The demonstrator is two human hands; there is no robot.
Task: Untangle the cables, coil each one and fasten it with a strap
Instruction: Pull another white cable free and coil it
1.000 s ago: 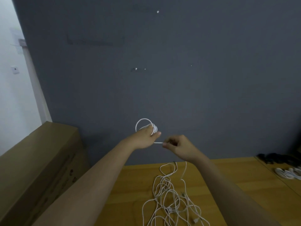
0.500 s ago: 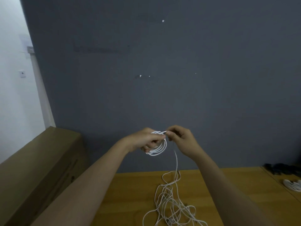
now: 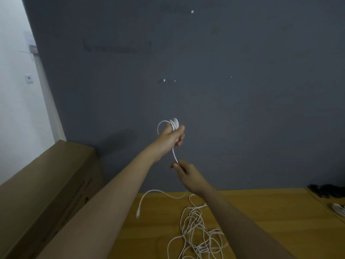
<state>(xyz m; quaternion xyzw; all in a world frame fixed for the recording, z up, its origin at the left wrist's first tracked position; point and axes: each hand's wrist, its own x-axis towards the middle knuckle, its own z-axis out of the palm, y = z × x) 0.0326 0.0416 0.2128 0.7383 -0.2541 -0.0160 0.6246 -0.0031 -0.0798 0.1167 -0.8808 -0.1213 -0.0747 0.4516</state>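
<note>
While coiling, mid-wrap. Left hand (image 3: 170,136) raised in front of grey wall (image 3: 224,90), fingers curled round a small coil (image 3: 172,124) of white cable, loops standing up above the knuckles. Right hand (image 3: 186,174) lower and just below left, thumb and fingertips pinching the running strand (image 3: 174,156) that drops from the coil. Short taut span between the two hands.

Below right hand, on the tabletop (image 3: 261,212): loose tangle (image 3: 196,230) of white cable, unsorted. One free end with a plug (image 3: 138,214) lying left of the tangle, under the left forearm; cannot tell whether it belongs to the cable being coiled.

Judgement: step in hand is coiling the first cable; untangling only partly done, no strap on yet. Next move calls for carrying the pinched strand up and over the left hand for another loop, then sliding the pinch further down. Slack must feed freely from the tangle; likely to snag, so gentle pull.

Far right of right hand: dark items (image 3: 326,190) and a white bundle (image 3: 338,209) at the tabletop edge, too small to identify. Cardboard box (image 3: 46,184) left of left arm.
</note>
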